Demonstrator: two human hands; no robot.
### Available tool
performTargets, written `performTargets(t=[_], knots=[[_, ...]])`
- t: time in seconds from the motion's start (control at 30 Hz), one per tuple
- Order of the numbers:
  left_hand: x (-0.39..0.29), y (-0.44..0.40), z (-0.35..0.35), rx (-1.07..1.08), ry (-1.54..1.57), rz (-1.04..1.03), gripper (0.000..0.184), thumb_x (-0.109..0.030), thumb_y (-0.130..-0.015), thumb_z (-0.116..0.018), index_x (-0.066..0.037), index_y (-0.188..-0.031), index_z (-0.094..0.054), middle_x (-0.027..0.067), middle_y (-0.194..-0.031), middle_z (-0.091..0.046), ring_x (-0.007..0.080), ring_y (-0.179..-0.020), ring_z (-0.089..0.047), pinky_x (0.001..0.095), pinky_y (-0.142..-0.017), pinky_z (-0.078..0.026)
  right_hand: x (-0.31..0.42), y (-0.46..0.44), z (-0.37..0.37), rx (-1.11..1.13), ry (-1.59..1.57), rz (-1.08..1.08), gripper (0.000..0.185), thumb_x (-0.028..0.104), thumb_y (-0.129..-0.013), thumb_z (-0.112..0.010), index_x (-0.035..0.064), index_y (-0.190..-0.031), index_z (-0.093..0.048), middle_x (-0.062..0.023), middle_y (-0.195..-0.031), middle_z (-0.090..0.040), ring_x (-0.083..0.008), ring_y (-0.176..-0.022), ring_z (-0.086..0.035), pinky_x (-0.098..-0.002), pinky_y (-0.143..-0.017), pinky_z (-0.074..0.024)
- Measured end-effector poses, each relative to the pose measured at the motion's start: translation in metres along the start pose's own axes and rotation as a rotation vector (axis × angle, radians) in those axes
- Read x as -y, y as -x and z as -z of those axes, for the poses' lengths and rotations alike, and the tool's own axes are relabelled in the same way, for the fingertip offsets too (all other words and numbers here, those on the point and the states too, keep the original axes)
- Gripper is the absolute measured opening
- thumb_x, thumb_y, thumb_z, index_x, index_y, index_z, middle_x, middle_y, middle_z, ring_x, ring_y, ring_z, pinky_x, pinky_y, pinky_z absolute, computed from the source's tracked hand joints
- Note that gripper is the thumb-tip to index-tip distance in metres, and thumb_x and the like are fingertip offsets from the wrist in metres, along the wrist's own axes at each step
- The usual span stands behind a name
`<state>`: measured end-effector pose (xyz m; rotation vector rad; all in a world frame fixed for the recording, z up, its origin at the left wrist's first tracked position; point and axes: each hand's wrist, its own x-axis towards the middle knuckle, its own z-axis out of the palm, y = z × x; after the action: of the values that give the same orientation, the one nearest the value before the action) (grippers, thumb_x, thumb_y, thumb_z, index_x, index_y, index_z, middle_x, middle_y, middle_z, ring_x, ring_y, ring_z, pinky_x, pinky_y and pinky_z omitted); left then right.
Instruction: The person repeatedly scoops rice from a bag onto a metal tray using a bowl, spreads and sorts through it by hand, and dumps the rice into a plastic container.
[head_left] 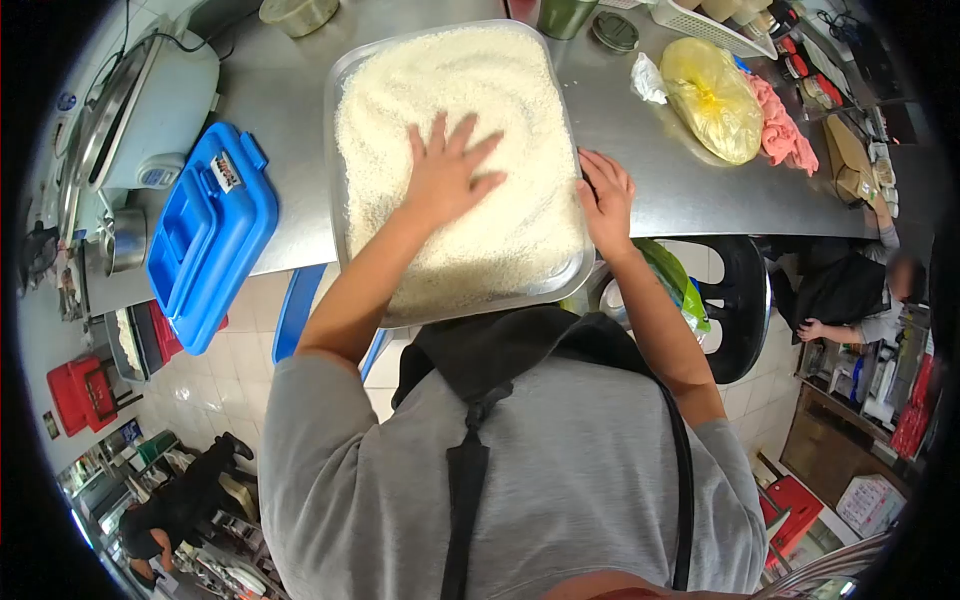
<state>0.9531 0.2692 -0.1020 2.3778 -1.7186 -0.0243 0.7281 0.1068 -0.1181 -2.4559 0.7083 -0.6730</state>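
A large rectangular metal tray sits on the steel counter, its front edge close to my body. Loose white grains, probably rice, fill it in an uneven, swirled layer. My left hand lies on the grains near the middle, palm down with fingers spread wide. At the tray's right side, my right hand is curled against the rim, thumb toward the tray and fingers along its outer side.
A blue plastic lid overhangs the counter edge at left, near a metal pot. At right are a yellow plastic bag and a pink cloth. Another person stands far right; one more is lower left.
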Motion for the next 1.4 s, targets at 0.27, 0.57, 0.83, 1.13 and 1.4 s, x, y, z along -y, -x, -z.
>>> performTargets(t=[0.27,0.57,0.83,1.13,1.4], knots=[[0.029,0.067,0.027,0.016,0.022,-0.049,0.057,-0.051,-0.093,-0.058,-0.03,-0.145,-0.05,0.0051,-0.158,-0.034,0.038,-0.148,-0.023,0.0675,-0.116,-0.01,0.027,-0.025,-0.042,-0.109,-0.025,0.002,0.03,0.015,-0.089,-0.061,0.0072,-0.118,-0.066,-0.0055,-0.129,-0.062,-0.0276,-0.122,-0.05,-0.0433,-0.107,-0.0292],[0.058,0.072,0.03,-0.004,0.026,0.031,0.054,-0.045,-0.094,-0.058,-0.03,-0.145,-0.05,0.0044,-0.158,-0.034,0.0372,-0.148,-0.022,0.0608,-0.119,-0.008,-0.016,-0.107,-0.052,-0.318,0.195,-0.271,0.055,0.036,-0.079,-0.078,0.0105,-0.126,-0.064,-0.009,-0.128,-0.059,-0.0306,-0.117,-0.05,-0.045,-0.102,-0.034],[0.058,0.072,0.026,-0.048,0.035,0.027,0.051,-0.047,-0.095,-0.058,-0.03,-0.142,-0.053,0.0036,-0.157,-0.035,0.0374,-0.147,-0.023,0.0636,-0.118,-0.009,-0.023,-0.13,-0.047,-0.27,0.116,-0.42,0.029,0.039,-0.075,-0.082,0.0244,-0.099,-0.078,0.004,-0.097,-0.065,-0.0162,-0.099,-0.058,-0.0379,-0.092,-0.0349],[0.058,0.071,0.025,-0.061,0.043,0.025,0.049,-0.048,-0.095,-0.057,-0.03,-0.14,-0.055,0.0038,-0.156,-0.037,0.0378,-0.147,-0.025,0.0637,-0.118,-0.009,-0.031,-0.136,-0.054,-0.319,0.148,-0.423,0.011,0.036,-0.078,-0.079,0.0284,-0.086,-0.079,0.006,-0.087,-0.064,-0.017,-0.091,-0.058,-0.0392,-0.085,-0.0348],[0.06,0.069,0.028,-0.028,0.051,0.012,0.05,-0.046,-0.095,-0.058,-0.028,-0.141,-0.055,0.0041,-0.157,-0.035,0.0358,-0.149,-0.021,0.0604,-0.12,-0.007,-0.03,-0.141,-0.053,-0.253,0.191,-0.407,0.007,0.032,-0.083,-0.075,0.0253,-0.082,-0.077,0.0053,-0.087,-0.065,-0.0198,-0.09,-0.058,-0.0407,-0.083,-0.0363]])
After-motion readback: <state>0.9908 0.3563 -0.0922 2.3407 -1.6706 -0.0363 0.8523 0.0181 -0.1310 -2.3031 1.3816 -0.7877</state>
